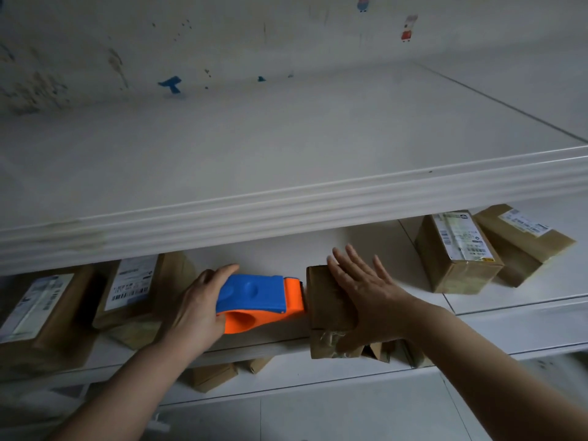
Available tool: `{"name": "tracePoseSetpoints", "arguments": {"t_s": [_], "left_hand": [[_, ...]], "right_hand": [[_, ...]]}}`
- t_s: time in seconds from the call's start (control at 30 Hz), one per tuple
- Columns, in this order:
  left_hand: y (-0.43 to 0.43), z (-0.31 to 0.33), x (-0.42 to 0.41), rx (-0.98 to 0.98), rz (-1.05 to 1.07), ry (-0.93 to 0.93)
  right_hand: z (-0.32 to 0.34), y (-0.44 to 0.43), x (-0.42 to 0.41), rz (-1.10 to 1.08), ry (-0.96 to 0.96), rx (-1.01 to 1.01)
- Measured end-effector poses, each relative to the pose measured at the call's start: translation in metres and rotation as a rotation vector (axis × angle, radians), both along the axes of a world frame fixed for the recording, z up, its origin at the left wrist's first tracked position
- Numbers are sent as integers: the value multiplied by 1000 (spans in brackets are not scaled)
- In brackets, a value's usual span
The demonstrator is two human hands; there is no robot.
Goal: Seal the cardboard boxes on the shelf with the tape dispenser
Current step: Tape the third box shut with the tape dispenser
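A blue and orange tape dispenser (259, 300) lies on the white shelf (509, 305), its orange nose against the left side of a small cardboard box (324, 300). My left hand (195, 310) grips the dispenser's rear end. With straight, spread fingers my right hand (366, 297) presses flat on the box's top and right side. The box stands at the shelf's front edge, and crinkled clear tape shows on its front face.
Two labelled boxes (458, 253) stand at the right of the shelf, and more labelled boxes (133, 288) at the left. A deep white shelf board (286, 202) overhangs just above. Smaller boxes (213, 375) sit on the level below.
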State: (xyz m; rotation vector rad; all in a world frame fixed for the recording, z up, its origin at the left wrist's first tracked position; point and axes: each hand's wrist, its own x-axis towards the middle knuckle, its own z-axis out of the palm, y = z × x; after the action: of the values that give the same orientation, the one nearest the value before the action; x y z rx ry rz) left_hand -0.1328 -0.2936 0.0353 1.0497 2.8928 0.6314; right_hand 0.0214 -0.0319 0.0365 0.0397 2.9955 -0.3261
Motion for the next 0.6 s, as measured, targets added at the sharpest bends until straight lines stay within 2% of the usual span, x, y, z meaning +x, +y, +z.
{"name": "tracePoseSetpoints", "arguments": {"t_s": [0.07, 0.2, 0.3, 0.4, 0.6], "left_hand": [[1, 1, -1, 0, 4, -6], [1, 1, -1, -13, 24, -31], [0, -2, 0, -4, 7, -41], [-1, -3, 0, 0, 18, -60], [-6, -5, 10, 25, -8, -93]], "right_hand": [[-3, -13, -1, 45, 44, 108], [-8, -22, -5, 43, 76, 80], [-11, -32, -7, 91, 113, 138], [-12, -38, -12, 111, 80, 159], [11, -36, -33, -17, -53, 103]]}}
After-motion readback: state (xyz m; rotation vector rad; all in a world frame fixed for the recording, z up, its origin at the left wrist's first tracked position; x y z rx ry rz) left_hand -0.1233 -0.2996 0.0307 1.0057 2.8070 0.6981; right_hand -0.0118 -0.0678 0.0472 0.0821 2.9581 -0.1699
